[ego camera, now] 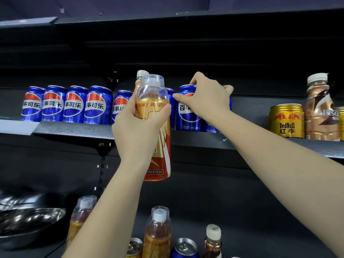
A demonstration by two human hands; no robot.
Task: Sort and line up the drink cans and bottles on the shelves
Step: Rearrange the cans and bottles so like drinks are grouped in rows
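Note:
My left hand (135, 127) grips an orange-labelled drink bottle (158, 146) with a clear cap, held upright in front of the upper shelf (74, 128). My right hand (206, 95) grips the top of a blue Pepsi can (187, 118) standing on that shelf, thumb and fingers curled round its rim. Several more blue Pepsi cans (74, 105) stand in a row to the left. A brown bottle (141, 75) is mostly hidden behind the held bottle. At the right stand a gold Red Bull can (286, 121) and a brown coffee bottle (321, 110).
On the lower shelf stand orange drink bottles (157, 233), another orange bottle (80, 218), a small brown bottle (213, 241), a blue can (185, 247) and a gold can top (135, 247). Shiny metal bowls (28, 218) sit at lower left. A dark shelf (186, 17) hangs overhead.

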